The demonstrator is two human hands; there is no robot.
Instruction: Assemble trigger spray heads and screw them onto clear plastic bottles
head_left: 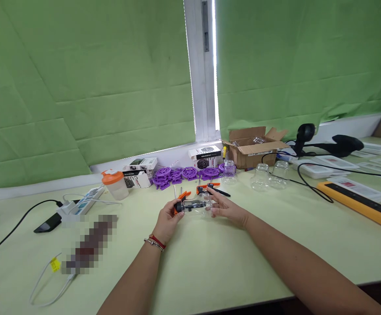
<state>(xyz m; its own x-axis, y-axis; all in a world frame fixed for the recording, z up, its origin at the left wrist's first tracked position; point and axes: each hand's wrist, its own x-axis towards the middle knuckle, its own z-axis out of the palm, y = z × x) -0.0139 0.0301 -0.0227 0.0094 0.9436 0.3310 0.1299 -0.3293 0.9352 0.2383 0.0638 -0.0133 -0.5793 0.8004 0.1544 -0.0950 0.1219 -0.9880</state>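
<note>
My left hand [169, 218] is closed on a black-and-orange part [178, 207] whose dark shaft runs to the right. Around or against that shaft lies a clear jar-like vessel [197, 211], tilted on its side just above the table; whether the shaft is inside it I cannot tell. With bent fingers my right hand [227, 210] grips the vessel's right end. Just beyond the hands, a black-and-orange clamp-like tool [206, 188] rests on the table. Purple spoked plastic pieces [189, 173] are heaped behind it, and a clear vessel [229, 172] stands beside them.
Two clear vessels [260, 178] stand to the right, before an open cardboard box [255, 151]. An orange-lidded shaker [115, 186], small boxes [142, 177] and a power strip [87, 201] are at the left. A black cable [311, 186] loops near a yellow-and-black bar [357, 205].
</note>
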